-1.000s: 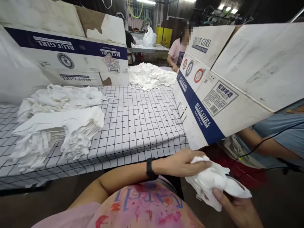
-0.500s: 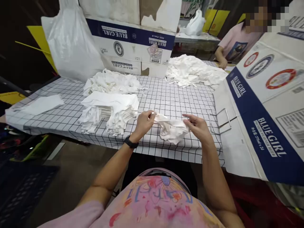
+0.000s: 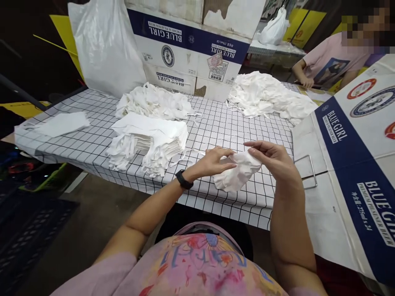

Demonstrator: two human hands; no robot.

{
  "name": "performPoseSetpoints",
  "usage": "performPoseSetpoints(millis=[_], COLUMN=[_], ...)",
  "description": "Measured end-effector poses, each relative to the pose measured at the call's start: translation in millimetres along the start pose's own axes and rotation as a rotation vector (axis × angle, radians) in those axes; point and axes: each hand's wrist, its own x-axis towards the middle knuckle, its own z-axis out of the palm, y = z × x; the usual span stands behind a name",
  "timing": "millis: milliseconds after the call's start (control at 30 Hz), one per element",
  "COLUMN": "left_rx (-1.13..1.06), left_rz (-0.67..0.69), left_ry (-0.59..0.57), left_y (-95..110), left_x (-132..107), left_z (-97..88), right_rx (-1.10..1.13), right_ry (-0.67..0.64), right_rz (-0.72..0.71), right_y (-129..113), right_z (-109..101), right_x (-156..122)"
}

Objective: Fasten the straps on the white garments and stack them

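A small crumpled white cloth piece (image 3: 236, 174) hangs just above the checked table (image 3: 92, 139) near its front edge. My left hand (image 3: 212, 162), with a black watch on the wrist, pinches the cloth's left side. My right hand (image 3: 273, 158) grips its upper right corner with curled fingers. A thin white strap trails from the cloth toward a neat stack of folded white pieces (image 3: 151, 142) to the left.
A loose white heap (image 3: 154, 102) lies behind the stack, another heap (image 3: 268, 96) at the far right. BLUE GIRL cartons stand at the back (image 3: 188, 45) and right (image 3: 354, 164). A plastic bag (image 3: 105, 45) leans at the back left. Another person (image 3: 333, 65) sits beyond the table.
The hands carried the white cloth up from my lap onto the table edge. Since then they have drawn closer together, bunching the cloth between them.
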Motion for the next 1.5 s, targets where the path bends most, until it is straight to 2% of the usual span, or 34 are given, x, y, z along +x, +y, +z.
performPoseSetpoints(millis=[167,233,333,400,467,667,767,833,1000,1067,1133,1233,1333,1400,1500], left_rx=[-0.268,-0.222,-0.023,0.070,0.069,-0.172,-0.194,-0.150,0.098,0.183,0.253,0.346,0.418,0.456,0.538], left_rz=[-0.019,0.008,0.064,0.074,0.071,0.027,0.020,0.022,0.088,0.106,0.107,0.108,0.130,0.158,0.187], left_ry=[-0.050,0.011,0.158,0.229,0.258,0.189,0.233,0.309,0.531,0.568,0.594,0.617,0.652,0.687,0.681], left_y=[16.9,21.6,25.3,26.2,26.5,21.9,20.6,23.3,36.3,38.0,36.4,32.6,32.2,30.2,12.5], left_x=[26.7,37.0,51.9,58.9,62.8,68.4,73.8,77.8,84.9,86.2,87.5,90.3,90.9,85.3,60.9], left_z=[-24.6,-36.2,-43.9,-41.0,-33.6,-12.5,-16.3,-24.7,-53.4,-63.2,-70.7,-78.8,-83.2,-81.1,-63.1], right_rx=[-0.065,-0.076,-0.089,-0.086,-0.069,-0.041,-0.048,-0.045,-0.138,-0.258,-0.423,-0.630,-0.750,-0.790,-0.806], right_ry=[0.068,0.077,0.055,0.073,0.110,0.096,0.108,0.113,-0.004,0.111,0.315,0.564,0.690,0.765,0.839], right_rz=[-0.079,-0.103,-0.146,-0.186,-0.229,-0.288,-0.289,-0.272,-0.115,-0.091,-0.102,-0.209,-0.340,-0.370,-0.351], right_y=[-22.0,-27.2,-35.4,-41.5,-47.7,-61.0,-61.0,-56.2,-21.9,-4.8,8.2,15.1,12.1,12.6,29.9], right_z=[-22.3,-32.1,-37.8,-35.0,-29.2,-20.3,-28.5,-38.2,-62.0,-64.8,-63.0,-57.6,-55.6,-54.5,-47.2], right_x=[14.4,19.4,25.7,29.8,34.3,44.2,43.1,40.7,34.4,34.1,35.3,39.0,39.9,35.1,15.8])
